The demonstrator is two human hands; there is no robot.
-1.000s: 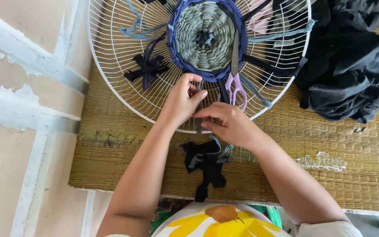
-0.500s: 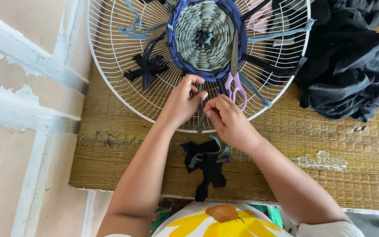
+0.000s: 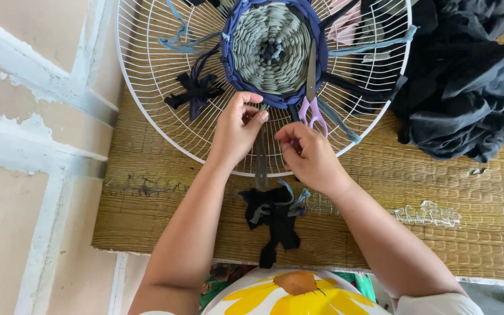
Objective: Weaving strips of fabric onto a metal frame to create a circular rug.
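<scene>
Head view: I look straight down on both hands working at the lower rim of a round weaving, just above the frame's centre.
Fabric strip: a grey strip (image 3: 261, 157) runs down from the woven disc, between the two hands, to a knotted bunch of dark scraps (image 3: 275, 213) below the rim.
Left hand: my left hand (image 3: 235, 129) has its fingertips pinched together on the strip's upper part.
Right hand: my right hand (image 3: 308, 156) is curled shut beside it, thumb and forefinger nipping something small; I cannot tell whether it is the same strip.
Progress: I judge the centre done, a tight grey-green spiral (image 3: 270, 49) ringed by a blue band (image 3: 228, 52); most of the wire grille (image 3: 147, 87) outside it is bare, so much weaving is left.
Materials: the grille is thin white wire, domed and radial; the strips look soft, stretchy, raw-edged.
Scissors: lilac-handled scissors (image 3: 312, 96) lie on the weave, upper centre.
Cloth pile: crumpled black fabric (image 3: 468, 99) sits upper right.
Mat: a ribbed straw mat (image 3: 164, 216) lies under everything.
Floor: pale tiles (image 3: 24, 175) with white joints fill the left.
</scene>
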